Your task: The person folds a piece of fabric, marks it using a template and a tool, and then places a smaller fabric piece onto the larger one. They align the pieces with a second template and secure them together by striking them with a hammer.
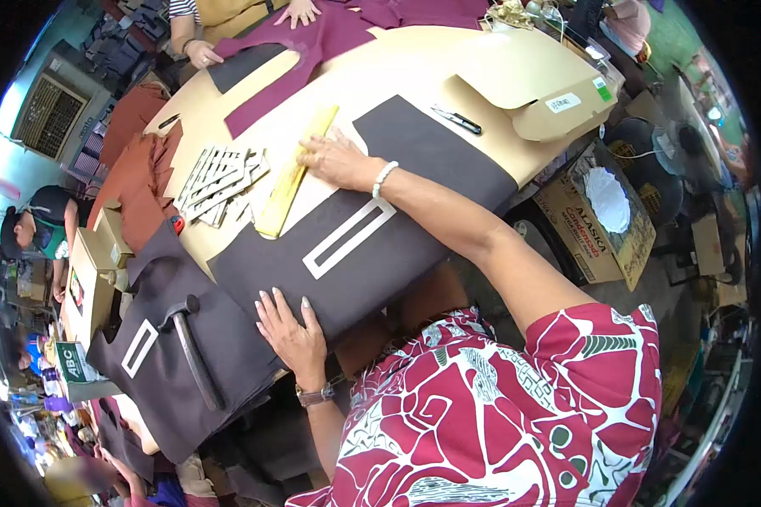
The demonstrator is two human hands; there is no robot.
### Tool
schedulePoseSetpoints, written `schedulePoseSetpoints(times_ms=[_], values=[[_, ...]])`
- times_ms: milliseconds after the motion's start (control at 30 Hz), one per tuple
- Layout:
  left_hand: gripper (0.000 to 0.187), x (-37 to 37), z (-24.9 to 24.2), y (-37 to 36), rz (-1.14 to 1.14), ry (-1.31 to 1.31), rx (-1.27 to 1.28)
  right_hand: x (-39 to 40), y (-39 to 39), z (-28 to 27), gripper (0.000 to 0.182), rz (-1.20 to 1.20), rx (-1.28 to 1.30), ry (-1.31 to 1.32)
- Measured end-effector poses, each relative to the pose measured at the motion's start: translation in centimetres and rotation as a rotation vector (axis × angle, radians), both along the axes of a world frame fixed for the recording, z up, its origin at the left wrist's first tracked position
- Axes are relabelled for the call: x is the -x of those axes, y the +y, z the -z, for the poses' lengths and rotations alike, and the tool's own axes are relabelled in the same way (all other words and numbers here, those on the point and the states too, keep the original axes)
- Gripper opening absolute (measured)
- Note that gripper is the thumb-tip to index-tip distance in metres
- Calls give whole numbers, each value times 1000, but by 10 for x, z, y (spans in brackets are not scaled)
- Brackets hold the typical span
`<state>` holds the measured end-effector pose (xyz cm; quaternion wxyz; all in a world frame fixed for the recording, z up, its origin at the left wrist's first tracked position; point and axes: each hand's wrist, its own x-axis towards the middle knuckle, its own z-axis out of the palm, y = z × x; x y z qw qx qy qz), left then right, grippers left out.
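2 hands press flat on a spread of dark brown fabric (414, 211) that drapes over a tan cutting table (372, 76). Going left to right: at 9 o'clock a hammer (190, 342) lies on a second dark piece with a white rectangular template (139, 348) beside its head. The left hand (289, 331), at about 7 o'clock, lies palm down with fingers spread on the fabric's near edge, gripping nothing. Above it, a pile of white slotted templates (220, 182) sits on the table. A yellow ruler (294, 173) runs diagonally through the centre, and another white frame template (348, 238) rests on the cloth just below it. The right hand (336, 160), just above centre, has its fingers open and flat, touching the ruler's upper part and pinning it to the cloth. At 1 o'clock a pen (457, 120) lies near a folded cardboard pattern (524, 89). At 12 o'clock another person's hands (203, 55) rest on maroon fabric (313, 51).

The risk I judge: the ruler is held only near one end, so its free lower end may pivot, and the overhanging fabric could drag the piece off line.
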<state>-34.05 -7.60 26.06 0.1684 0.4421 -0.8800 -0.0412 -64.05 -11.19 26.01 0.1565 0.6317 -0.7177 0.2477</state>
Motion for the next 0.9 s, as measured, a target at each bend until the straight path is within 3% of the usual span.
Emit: schedulePoseSetpoints(times_ms=[67,100,133,167,200,233,300,400,467,633,700,767,867,900], values=[[53,1,0,0,5,5,-1,16,22,-27,31,178,-452,27],[52,0,0,1,-3,5,-5,33,36,-11,27,328,-295,169],[52,-1,-1,1,7,6,0,44,55,-24,24,462,-341,21],[51,-1,-3,0,16,6,6,65,74,-8,26,560,-173,-80],[50,-1,-4,0,24,6,11,75,98,-13,30,660,-236,-97],[49,-1,-3,-3,13,83,11,88,122,6,31,761,-123,166],[48,-1,-3,-14,-14,243,14,104,150,2,28,840,-164,-158],[44,6,-1,-27,-133,57,161,119,164,15,29,657,29,-167],[39,8,6,-33,-168,-51,216,119,161,12,28,691,36,-167],[33,6,13,-31,-125,91,174,79,162,-8,37,789,35,25],[33,3,13,-27,-69,149,185,58,174,-4,42,898,-105,-147],[33,3,6,-18,-59,260,102,49,184,14,34,885,-14,-153],[37,4,-13,-4,-9,493,4,61,191,27,24,715,17,-231],[39,4,-27,0,0,575,-29,68,188,23,23,660,66,-388]])
